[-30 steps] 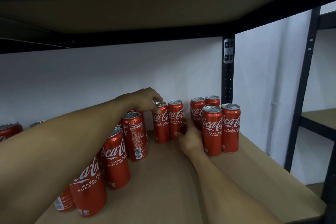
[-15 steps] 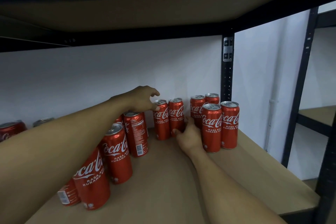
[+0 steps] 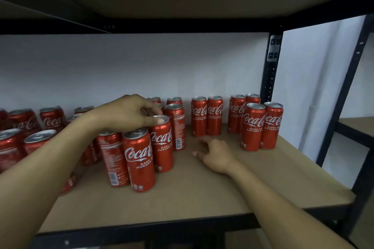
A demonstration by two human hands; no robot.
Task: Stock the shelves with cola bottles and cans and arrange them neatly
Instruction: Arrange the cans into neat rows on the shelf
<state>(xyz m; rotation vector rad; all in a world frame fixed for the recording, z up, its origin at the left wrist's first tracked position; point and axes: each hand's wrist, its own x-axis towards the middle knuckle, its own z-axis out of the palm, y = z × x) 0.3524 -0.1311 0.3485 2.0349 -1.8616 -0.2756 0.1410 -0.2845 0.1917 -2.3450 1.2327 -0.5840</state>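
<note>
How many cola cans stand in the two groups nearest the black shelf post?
6. Back pair by the wall; front two and rear two form a square beside the post. Others may hide behind.

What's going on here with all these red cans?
A person is arranging drinks on a wooden shelf. The left hand grips the top of a can in the crowded cluster on the left. The right hand is down at the bare board, fingers loosely curled, holding nothing. A pair of cans and a block of four stand upright further right.
</note>
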